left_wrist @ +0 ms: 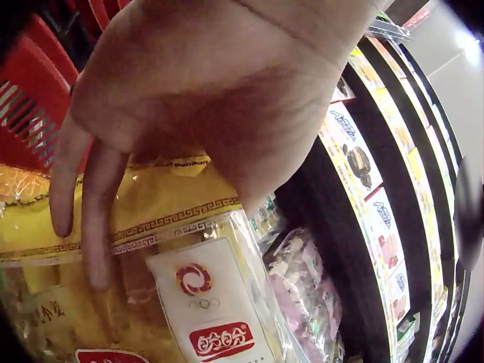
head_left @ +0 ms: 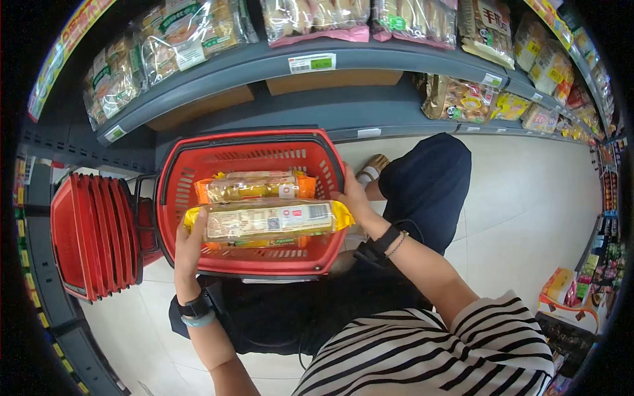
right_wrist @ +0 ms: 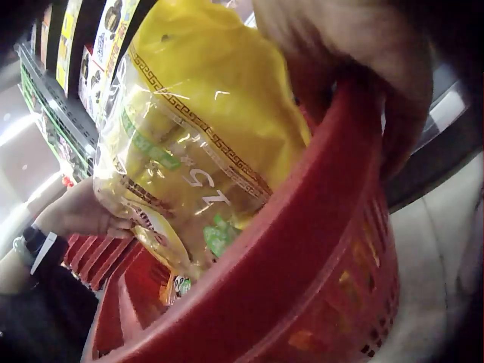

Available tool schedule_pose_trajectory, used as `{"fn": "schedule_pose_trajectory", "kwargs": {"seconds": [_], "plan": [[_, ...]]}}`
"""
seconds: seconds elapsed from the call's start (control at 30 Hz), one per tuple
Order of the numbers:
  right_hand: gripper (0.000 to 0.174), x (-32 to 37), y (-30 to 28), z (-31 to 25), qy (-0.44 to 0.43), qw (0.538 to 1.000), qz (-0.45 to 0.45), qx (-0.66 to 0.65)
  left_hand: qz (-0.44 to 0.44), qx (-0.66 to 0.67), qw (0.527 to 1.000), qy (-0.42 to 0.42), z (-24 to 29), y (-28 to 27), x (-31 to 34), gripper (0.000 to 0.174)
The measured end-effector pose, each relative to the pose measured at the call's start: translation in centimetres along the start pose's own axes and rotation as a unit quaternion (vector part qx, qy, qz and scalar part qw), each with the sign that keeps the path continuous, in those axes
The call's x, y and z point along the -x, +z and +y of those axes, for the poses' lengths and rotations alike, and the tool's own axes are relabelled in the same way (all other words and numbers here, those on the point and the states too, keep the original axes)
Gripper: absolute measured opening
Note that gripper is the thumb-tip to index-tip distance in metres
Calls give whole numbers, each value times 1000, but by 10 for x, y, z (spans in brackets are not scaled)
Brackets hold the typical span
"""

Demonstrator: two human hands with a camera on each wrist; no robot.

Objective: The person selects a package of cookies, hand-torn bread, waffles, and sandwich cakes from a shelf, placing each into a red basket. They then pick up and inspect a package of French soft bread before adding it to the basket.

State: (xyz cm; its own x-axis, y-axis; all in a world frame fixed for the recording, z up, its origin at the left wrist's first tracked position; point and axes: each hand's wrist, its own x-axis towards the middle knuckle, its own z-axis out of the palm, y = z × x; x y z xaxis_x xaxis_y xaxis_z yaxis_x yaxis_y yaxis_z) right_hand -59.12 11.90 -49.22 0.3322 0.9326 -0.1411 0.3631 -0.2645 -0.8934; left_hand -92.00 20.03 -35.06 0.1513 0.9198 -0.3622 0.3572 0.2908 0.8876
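A long clear food packet with yellow ends [head_left: 267,221] lies across the top of a red shopping basket [head_left: 241,137], its label and barcode facing up. My left hand [head_left: 189,244] holds the packet's left end. In the left wrist view, that hand's fingers [left_wrist: 98,227] spread over the yellow band and clear film. My right hand [head_left: 354,200] grips the basket's right rim, beside the packet's other yellow end. In the right wrist view, its fingers curl over the red rim [right_wrist: 302,189]. Orange-ended packets [head_left: 254,188] lie beneath in the basket, partly hidden by the upper one.
Nested red baskets [head_left: 96,237] stand to the left. Ahead, a grey shelf [head_left: 218,66] bears bagged breads [head_left: 191,39], with more bags [head_left: 462,99] on the lower level. My bent knee [head_left: 429,171] is right of the basket, over the pale tiled floor [head_left: 522,198].
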Motion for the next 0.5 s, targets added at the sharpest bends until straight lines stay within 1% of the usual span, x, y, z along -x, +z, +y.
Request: {"fn": "schedule_pose_trajectory", "kwargs": {"seconds": [0.03,0.07,0.1,0.13,0.2,0.23,0.27,0.33,0.37,0.4,0.43,0.47,0.5], "plan": [[72,-3,-2,11,-17,1000,1,0,-17,16,1000,-7,-4,0,0,36],[72,-5,-5,23,-34,999,1,0,-12,18,1000,-10,-6,1,1,36],[74,-7,-11,27,-35,998,-14,-56,-27,4,1000,-2,-5,6,4,36],[74,-10,-18,28,-36,998,-19,-55,-41,-10,999,6,-3,11,6,36],[75,-18,-32,29,-61,990,-63,-110,-51,-6,999,-11,4,17,12,37],[76,-22,-39,23,-23,995,-66,-66,-71,-6,997,3,4,19,13,38],[76,-28,-41,25,-23,995,-71,-64,-91,-6,996,17,3,20,13,38],[82,-38,-42,15,-6,971,-106,-216,-96,-20,995,14,2,19,14,38],[61,-37,-43,10,58,952,-95,-284,-105,-22,994,25,1,19,14,38],[61,-39,-46,-4,57,953,-97,-282,-115,-24,992,38,1,20,14,39],[42,-43,-48,-17,165,912,-90,-365,-113,-22,993,38,2,20,15,39],[32,-46,-49,-26,270,852,-80,-441,-112,-37,992,35,4,20,16,40],[38,-46,-46,-31,256,869,-55,-420,-112,-53,992,32,7,19,17,41]]}}
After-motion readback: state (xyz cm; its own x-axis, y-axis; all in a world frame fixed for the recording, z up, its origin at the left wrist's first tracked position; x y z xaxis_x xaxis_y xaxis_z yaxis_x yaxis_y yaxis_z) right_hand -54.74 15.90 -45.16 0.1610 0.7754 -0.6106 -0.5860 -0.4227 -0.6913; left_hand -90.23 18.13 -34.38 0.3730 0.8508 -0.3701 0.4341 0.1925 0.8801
